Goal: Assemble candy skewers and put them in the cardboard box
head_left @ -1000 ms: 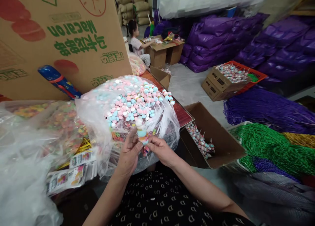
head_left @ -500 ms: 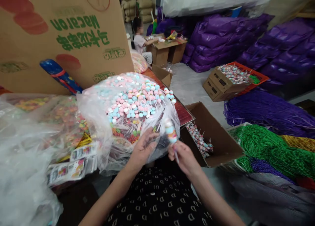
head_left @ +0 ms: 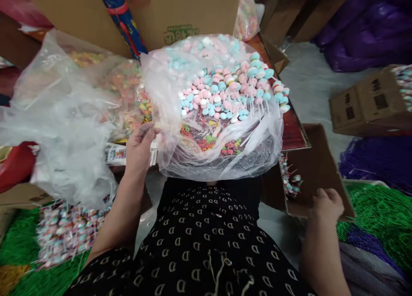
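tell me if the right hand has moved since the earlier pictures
Yes, rightward: the right hand has gone from beside the plastic candy bag to the near edge of the open cardboard box.

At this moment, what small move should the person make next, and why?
Probably pinch up one of the packets with the left hand: packets show on either side of it, while the right hand is over the open carton. Whether either hand holds something is unclear.
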Available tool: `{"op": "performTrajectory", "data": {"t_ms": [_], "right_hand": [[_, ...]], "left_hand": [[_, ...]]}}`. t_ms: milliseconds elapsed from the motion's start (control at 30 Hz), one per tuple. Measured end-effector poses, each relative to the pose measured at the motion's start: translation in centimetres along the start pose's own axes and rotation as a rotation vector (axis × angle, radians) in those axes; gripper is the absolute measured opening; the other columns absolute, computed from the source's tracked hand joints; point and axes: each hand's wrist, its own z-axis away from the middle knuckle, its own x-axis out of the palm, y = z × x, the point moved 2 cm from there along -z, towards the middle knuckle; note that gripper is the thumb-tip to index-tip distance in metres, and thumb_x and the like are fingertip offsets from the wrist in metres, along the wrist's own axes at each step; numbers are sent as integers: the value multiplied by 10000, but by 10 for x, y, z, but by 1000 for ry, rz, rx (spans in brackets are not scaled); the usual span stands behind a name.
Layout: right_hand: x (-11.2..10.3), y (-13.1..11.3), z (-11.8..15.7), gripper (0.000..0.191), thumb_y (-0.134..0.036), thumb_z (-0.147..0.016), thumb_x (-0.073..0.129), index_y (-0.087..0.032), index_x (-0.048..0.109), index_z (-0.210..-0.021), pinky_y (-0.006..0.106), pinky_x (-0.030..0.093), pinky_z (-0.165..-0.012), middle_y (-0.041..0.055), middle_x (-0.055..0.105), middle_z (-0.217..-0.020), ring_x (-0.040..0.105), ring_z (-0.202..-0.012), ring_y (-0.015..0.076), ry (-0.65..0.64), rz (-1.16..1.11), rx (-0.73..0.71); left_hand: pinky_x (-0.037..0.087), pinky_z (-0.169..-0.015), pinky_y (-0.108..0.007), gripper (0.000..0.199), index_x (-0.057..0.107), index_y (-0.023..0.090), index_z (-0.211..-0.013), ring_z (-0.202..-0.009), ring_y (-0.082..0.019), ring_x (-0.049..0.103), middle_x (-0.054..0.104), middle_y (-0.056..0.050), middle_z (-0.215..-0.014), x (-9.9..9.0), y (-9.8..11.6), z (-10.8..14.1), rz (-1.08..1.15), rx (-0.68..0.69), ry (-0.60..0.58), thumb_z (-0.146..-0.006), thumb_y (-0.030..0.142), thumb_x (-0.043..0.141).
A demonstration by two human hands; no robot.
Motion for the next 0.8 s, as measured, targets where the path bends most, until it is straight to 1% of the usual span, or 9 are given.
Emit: {"op": "performTrajectory", "data": {"t_ms": [100,167,233,333,367,500,567,667,800], "right_hand": [[22,-25,7,264,-145,-600,878,-343,703,-609,269,421,-376,-16,614,-728,608,-577,153,197,29,-135],[52,-51,19,233,-175,-718,831,-401,803,-769,360,579,-548,27,738,-946,737,-789,231,165,67,-234],[92,-76,37,187,-263,-866,739,-417,829,-922,424,632,-702,50,767,-1076,767,-882,253,-23,101,-287],[154,-96,71,177,-195,-831,753,-339,853,-851,396,615,-697,50,782,-911,720,-684,199,-174,32,-248],[171,-98,83,162,-179,-808,766,-315,852,-830,376,602,-655,45,781,-854,693,-620,178,-175,-17,-263],[225,-86,126,97,-276,-895,750,-260,819,-962,360,630,-707,36,800,-910,735,-680,167,-491,-20,-209],[239,-80,142,132,-293,-950,704,-248,807,-1020,353,631,-749,39,807,-955,748,-726,160,-654,8,-214],[246,-77,156,172,-270,-994,656,-251,803,-1079,341,619,-797,43,813,-991,751,-778,158,-832,88,-265],[241,-75,158,189,-252,-1009,641,-266,805,-1101,320,611,-802,28,817,-972,749,-791,154,-902,167,-268]], "left_hand": [[484,-1023,-446,254,744,214,-1032,-1065,-273,674,753,-93,-1062,-26,-13,-8,-541,137,-81,-879,380,629],[429,-1087,-522,285,750,197,-1054,-1170,-342,631,734,-141,-1128,-36,-19,-13,-867,167,-173,-893,368,588],[409,-1091,-557,316,746,186,-1093,-1206,-386,600,714,-168,-1166,-42,-24,-18,-1071,123,-243,-891,372,591],[407,-1078,-565,322,735,177,-1120,-1226,-412,576,687,-186,-1206,-43,-28,-23,-1186,65,-325,-889,369,616],[407,-1075,-564,302,731,176,-1104,-1225,-413,571,683,-190,-1202,-42,-29,-25,-1196,65,-345,-894,359,613],[407,-1057,-548,136,680,196,-933,-1148,-391,585,693,-173,-1084,-37,-33,-31,-1168,107,-383,-910,293,588],[404,-1055,-545,97,638,201,-860,-1113,-384,598,696,-170,-1025,-34,-34,-32,-1153,117,-387,-911,253,574],[405,-1063,-544,108,606,202,-819,-1097,-382,614,699,-174,-995,-34,-33,-33,-1145,92,-372,-913,223,558],[439,-1049,-501,102,639,199,-906,-1140,-367,611,695,-160,-1070,-45,-25,-35,-1128,65,-374,-914,297,611]]}}
